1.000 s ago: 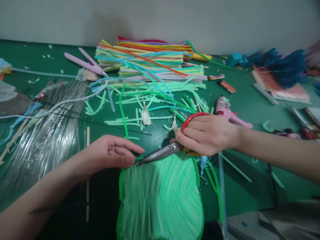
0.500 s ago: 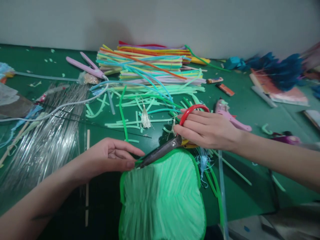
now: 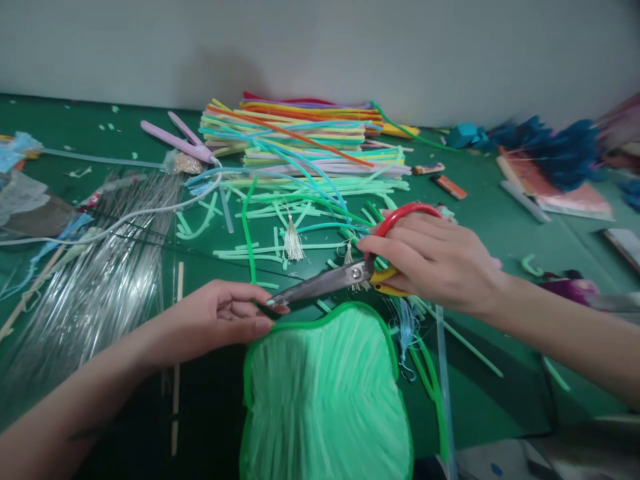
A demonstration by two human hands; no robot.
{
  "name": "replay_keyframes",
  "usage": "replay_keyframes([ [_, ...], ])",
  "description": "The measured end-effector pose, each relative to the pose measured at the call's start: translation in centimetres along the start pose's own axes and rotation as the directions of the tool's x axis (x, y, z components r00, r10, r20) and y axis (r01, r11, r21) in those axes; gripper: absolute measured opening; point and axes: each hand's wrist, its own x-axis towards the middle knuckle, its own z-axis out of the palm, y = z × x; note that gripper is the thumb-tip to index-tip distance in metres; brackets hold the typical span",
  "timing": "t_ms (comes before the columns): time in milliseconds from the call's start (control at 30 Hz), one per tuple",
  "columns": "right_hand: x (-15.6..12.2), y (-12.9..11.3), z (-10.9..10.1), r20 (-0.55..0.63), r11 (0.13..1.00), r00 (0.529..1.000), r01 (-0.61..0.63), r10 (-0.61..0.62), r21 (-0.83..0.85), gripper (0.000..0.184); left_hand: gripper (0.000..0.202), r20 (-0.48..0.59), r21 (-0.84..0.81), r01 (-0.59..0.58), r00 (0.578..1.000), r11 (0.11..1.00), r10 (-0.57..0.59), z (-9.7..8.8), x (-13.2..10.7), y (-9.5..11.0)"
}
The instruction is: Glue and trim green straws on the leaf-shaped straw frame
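Right hand: closed around red-and-yellow-handled steel scissors.
Left hand: half-curled at the blade tips, grip unclear.
Below: green fringed leaf-shaped piece.

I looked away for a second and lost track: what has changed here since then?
The right hand drew the scissors up and to the right, so the blades left the top edge of the green fan-shaped piece. The left hand curled its fingers at the blade tips. The scissors stayed gripped; the coloured strips lay unmoved.
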Motion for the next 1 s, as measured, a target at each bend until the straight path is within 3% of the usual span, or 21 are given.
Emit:
replay_keyframes([
  [133, 0.1, -0.7, -0.1, 0.057, 0.997, 0.997, -0.063, 0.060, 0.047, 0.039, 0.038, 0.014, 0.091, 0.001, 1.000, 0.996, -0.002, -0.2, 0.0, -0.4],
  [267, -0.2, -0.9, -0.2, 0.041, 0.999, 0.998, -0.044, 0.045, -0.028, 0.059, 0.038, -0.007, 0.182, -0.047, 0.999, 0.982, 0.049, -0.7, -0.3, -0.3],
  [400, -0.1, -1.5, -0.9, 0.004, 0.992, 0.999, -0.044, 0.044, -0.120, 0.042, 0.040, -0.160, 0.364, -0.100, 0.973, 0.926, 0.168, -1.2, -1.1, 0.4],
  [500, 0.3, -2.1, -1.0, 0.017, 0.987, 1.000, -0.018, 0.021, -0.157, 0.026, 0.039, -0.219, 0.393, -0.131, 0.948, 0.910, 0.231, -1.0, -1.5, 0.8],
  [633, 0.4, -2.6, -0.4, 0.030, 0.993, 0.999, -0.032, 0.036, -0.116, 0.025, 0.032, -0.216, 0.374, -0.133, 0.950, 0.918, 0.225, -0.3, -1.6, 1.0],
  [767, -1.1, -2.1, 0.0, 0.075, 0.998, 0.997, -0.019, 0.014, 0.060, 0.030, 0.031, -0.309, 0.469, -0.017, 0.933, 0.883, 0.182, -0.4, -1.5, 0.7],
  [1000, -3.2, -2.5, -0.4, 0.151, 0.984, 0.976, 0.144, -0.159, 0.106, 0.030, 0.037, -0.159, 0.497, -0.016, 0.981, 0.868, 0.109, 0.7, -1.8, -1.1],
])
